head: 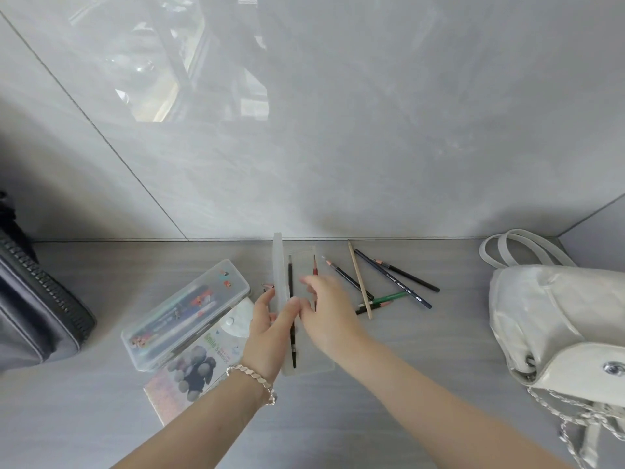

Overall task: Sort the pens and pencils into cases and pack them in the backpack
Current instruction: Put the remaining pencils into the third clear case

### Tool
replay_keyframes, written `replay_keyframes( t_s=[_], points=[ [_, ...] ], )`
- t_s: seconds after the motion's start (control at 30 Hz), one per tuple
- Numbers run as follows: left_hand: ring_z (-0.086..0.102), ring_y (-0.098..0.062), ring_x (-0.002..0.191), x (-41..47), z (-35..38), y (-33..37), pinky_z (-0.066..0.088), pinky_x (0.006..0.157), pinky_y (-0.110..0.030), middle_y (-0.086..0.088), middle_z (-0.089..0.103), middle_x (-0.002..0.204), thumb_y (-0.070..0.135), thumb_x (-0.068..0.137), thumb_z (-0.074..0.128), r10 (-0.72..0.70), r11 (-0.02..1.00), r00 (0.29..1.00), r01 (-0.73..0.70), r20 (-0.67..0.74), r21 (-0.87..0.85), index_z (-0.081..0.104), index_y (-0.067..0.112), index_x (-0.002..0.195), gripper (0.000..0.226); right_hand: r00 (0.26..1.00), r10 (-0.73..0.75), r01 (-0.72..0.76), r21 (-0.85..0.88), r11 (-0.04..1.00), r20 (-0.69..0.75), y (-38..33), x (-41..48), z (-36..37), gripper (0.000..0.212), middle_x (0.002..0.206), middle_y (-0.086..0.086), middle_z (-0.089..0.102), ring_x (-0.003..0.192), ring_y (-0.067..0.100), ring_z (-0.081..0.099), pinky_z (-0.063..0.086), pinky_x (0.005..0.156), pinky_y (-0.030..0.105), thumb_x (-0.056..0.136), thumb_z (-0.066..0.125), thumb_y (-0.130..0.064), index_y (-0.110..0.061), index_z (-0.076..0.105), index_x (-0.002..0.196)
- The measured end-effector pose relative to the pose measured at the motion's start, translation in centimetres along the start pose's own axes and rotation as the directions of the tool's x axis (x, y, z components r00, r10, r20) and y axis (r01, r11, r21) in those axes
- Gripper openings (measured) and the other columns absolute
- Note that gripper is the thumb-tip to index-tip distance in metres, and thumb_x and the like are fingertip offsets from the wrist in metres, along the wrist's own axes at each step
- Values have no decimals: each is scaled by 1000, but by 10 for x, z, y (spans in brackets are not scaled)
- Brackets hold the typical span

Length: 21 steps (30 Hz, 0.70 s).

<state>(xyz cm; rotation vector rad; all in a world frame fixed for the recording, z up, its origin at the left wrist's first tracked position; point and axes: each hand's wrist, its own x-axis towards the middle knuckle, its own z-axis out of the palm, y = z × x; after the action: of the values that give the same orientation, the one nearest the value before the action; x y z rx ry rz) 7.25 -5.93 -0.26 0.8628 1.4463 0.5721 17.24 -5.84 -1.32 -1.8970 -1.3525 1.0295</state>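
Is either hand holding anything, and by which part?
The left hand grips the raised lid of the clear case partway along its edge. The right hand, blurred over the case, cannot be told.

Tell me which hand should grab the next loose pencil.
Right. The right hand hovers over the open case, nearest the loose pencils; the left hand is busy holding the lid upright.

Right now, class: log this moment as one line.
left hand holds case lid | right hand over open case, blurred | pencils loose on desk | backpack at right
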Motion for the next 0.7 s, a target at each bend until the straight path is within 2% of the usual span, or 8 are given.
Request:
replay_keyframes(
  t_s=[0.07,0.13,0.27,0.33,0.4,0.5,0.6,0.7],
  points=[
    [60,-28,108,4,-3,0,45,101,-48,-21,54,123,49,73,60,-4,1000,1000,4,-15,18,33,25,140,77,991,-65,67,16,998,-115,8,3,-8,26,109,8,62,100,18,57,46,92,27,88,48,0,-7,64,107],
    [60,-20,102,8,-5,2,46,98,-41,-16,53,125,50,72,60,5,1000,1000,-5,-16,27,33,27,140,77,976,-37,35,-9,999,-215,22,15,-20,23,100,9,65,91,18,57,46,85,27,86,49,1,-8,67,98],
    [58,-20,103,17,-3,2,49,87,-31,-16,54,124,46,78,61,8,1000,999,-7,-37,29,35,27,138,69,953,145,-200,-194,960,-266,65,58,-37,23,112,16,58,105,28,54,41,89,33,90,47,-5,-3,58,109],
    [58,-15,91,20,1,4,45,72,-20,-19,55,122,38,86,60,7,1000,998,-6,-55,27,37,25,137,58,946,211,-288,-344,894,-244,82,76,-37,24,117,18,55,109,33,52,42,88,37,91,48,-11,-2,53,113],
    [56,-9,80,23,2,6,42,66,-17,-20,56,121,32,90,56,10,1000,998,-9,-65,23,38,24,136,50,946,251,-319,-458,830,-204,92,87,-32,26,121,19,52,111,35,53,44,87,38,92,47,-12,-3,48,116],
    [53,-6,76,30,1,8,42,60,-15,-16,59,114,31,91,54,11,1000,997,-10,-81,12,38,23,137,49,947,275,-321,-510,798,-165,96,93,-27,26,127,21,48,110,35,55,46,85,38,92,44,-4,-2,47,117],
    [51,-1,72,35,-4,8,42,47,-5,2,54,89,29,92,53,6,1000,995,-5,-95,6,38,22,136,47,962,240,-272,-501,822,-128,94,93,-26,25,126,19,45,106,36,56,45,81,38,91,42,-6,0,48,115],
    [53,-2,74,37,-8,8,39,57,-15,4,54,90,31,91,54,9,1000,993,-9,-116,-4,37,23,138,50,985,170,-154,-565,810,-25,93,83,-24,23,120,15,48,107,34,53,43,80,37,90,46,-14,-3,48,111]
  ],
)
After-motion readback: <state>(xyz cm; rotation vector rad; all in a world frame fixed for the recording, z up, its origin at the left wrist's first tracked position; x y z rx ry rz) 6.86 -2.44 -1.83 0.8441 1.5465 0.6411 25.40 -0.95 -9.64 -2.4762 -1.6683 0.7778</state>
